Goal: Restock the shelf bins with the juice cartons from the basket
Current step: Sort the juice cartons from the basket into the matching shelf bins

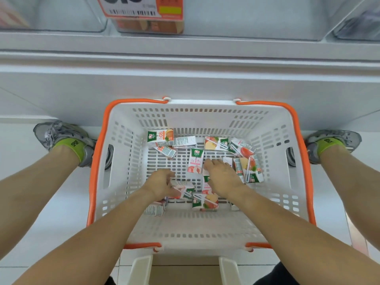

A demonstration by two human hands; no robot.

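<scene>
Fingers of left hand curled round a juice carton low in the white basket. Fingers of right hand spread flat, resting on another carton, seemingly without gripping. More cartons scattered beyond and right of both hands, one just nearer. Shelf bins far above, blurred, price tag in front.

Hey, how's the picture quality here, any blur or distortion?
Head view: even, soft lighting, no harsh glare; wide-angle bending curves the shelf edge; price tag and shelf bins up top look blurred; juice cartons in the basket are sharp.
</scene>
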